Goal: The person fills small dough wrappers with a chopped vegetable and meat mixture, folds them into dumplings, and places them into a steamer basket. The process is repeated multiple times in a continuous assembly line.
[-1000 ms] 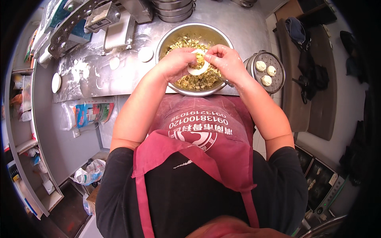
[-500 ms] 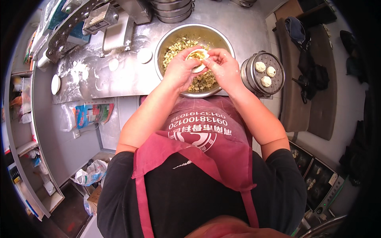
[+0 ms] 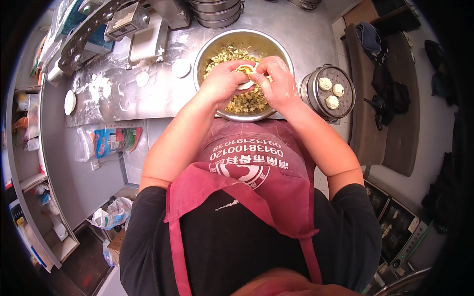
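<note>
Over a large metal bowl (image 3: 200, 54) of chopped filling (image 3: 249, 102), my two hands work on one stuffed bun (image 3: 245, 85). Its white dough wrapper is gathered round yellowish-green filling. My left hand (image 3: 223, 84) cups the bun from the left, thumb over the filling. The fingers of my right hand (image 3: 277, 81) are bent and pinch the dough rim from the right. On the metal counter left of the bowl lies a flat dough round (image 3: 181, 68). Three pleated buns, one of them the nearest bun (image 3: 332, 102), sit on a round steamer tray (image 3: 345, 81) at the right.
A dough machine (image 3: 145, 42) stands on the floury counter (image 3: 113, 98) at the left, with more dough rounds, such as the one at the edge (image 3: 70, 102). Stacked steamers (image 3: 216, 14) stand behind the bowl. A bench (image 3: 400, 113) holding dark items is at the right.
My right hand has curled further over the bun, and the wrapper's opening looks smaller. My left hand keeps its hold, and the view has shifted slightly.
</note>
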Demonstrator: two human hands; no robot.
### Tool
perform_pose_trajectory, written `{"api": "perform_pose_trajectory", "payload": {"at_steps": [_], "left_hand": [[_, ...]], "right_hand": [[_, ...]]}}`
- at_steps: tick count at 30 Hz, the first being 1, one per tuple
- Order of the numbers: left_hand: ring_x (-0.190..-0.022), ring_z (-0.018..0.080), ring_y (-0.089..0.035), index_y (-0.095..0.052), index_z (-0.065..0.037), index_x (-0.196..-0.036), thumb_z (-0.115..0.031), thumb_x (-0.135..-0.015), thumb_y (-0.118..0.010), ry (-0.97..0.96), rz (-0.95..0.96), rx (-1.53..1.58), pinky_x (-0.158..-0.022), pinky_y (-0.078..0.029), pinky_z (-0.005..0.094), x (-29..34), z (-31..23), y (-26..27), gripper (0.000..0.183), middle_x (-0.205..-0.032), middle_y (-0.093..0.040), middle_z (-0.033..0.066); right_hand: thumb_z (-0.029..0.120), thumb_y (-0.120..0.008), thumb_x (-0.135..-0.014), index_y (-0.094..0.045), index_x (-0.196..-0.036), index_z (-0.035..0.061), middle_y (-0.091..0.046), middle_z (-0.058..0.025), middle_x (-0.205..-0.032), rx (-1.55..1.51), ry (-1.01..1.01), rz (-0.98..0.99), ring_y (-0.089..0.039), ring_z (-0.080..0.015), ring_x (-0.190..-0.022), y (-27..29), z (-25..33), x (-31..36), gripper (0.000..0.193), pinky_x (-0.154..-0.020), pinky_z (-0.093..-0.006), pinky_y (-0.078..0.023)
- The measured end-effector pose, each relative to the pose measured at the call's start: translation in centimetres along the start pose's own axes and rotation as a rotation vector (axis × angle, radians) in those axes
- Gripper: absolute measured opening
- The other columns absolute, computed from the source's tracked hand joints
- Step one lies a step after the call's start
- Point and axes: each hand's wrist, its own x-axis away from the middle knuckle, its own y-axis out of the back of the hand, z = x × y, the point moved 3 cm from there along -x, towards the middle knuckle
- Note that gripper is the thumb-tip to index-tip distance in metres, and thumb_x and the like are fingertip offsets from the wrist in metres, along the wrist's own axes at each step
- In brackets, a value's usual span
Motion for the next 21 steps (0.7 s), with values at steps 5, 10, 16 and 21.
{"api": "perform_pose_trajectory", "payload": {"at_steps": [5,10,16,21], "left_hand": [[-0.093,0.0215,-0.062,-0.051,0.008,-0.124,-0.004,-0.086,-0.050,0.041,0.108,0.026,-0.078,-0.056,0.0367,-0.1,-1.1,0.8,0.040,-0.106,-0.060,0.0147],[-0.100,0.0227,-0.059,-0.046,0.006,-0.127,-0.007,-0.088,-0.050,-0.069,-0.022,0.320,-0.080,-0.056,0.0425,0.7,-0.7,0.1,0.042,-0.108,-0.058,0.0160],[-0.093,0.0199,-0.062,-0.050,0.004,-0.125,-0.001,-0.087,-0.052,-0.084,-0.147,0.212,-0.081,-0.058,0.0342,0.5,1.0,0.1,0.038,-0.108,-0.059,0.0142],[-0.096,0.0204,-0.063,-0.057,0.006,-0.119,0.000,-0.087,-0.052,-0.147,-0.132,0.085,-0.081,-0.057,0.0300,0.8,-0.2,0.0,0.033,-0.112,-0.060,0.0144]], "right_hand": [[0.015,-0.069,-0.084,-0.062,-0.089,0.0015,-0.064,-0.0073,-0.081,-0.340,-0.441,0.107,-0.060,-0.0173,-0.074,0.4,1.4,-0.9,0.016,-0.069,-0.0316,-0.048],[0.016,-0.069,-0.084,-0.064,-0.091,0.0020,-0.064,-0.0061,-0.079,-0.287,-0.462,0.023,-0.061,-0.0139,-0.073,0.2,1.3,-0.7,0.016,-0.069,-0.0280,-0.049],[0.010,-0.069,-0.083,-0.063,-0.088,0.0009,-0.065,-0.0091,-0.081,-0.261,-0.361,0.024,-0.063,-0.0183,-0.073,-0.1,1.6,0.4,0.012,-0.068,-0.0302,-0.049],[0.007,-0.068,-0.082,-0.064,-0.098,0.0013,-0.065,-0.0110,-0.089,0.052,0.091,-0.051,-0.064,-0.0231,-0.083,0.5,2.2,-0.1,0.018,-0.075,-0.0321,-0.051]]}}
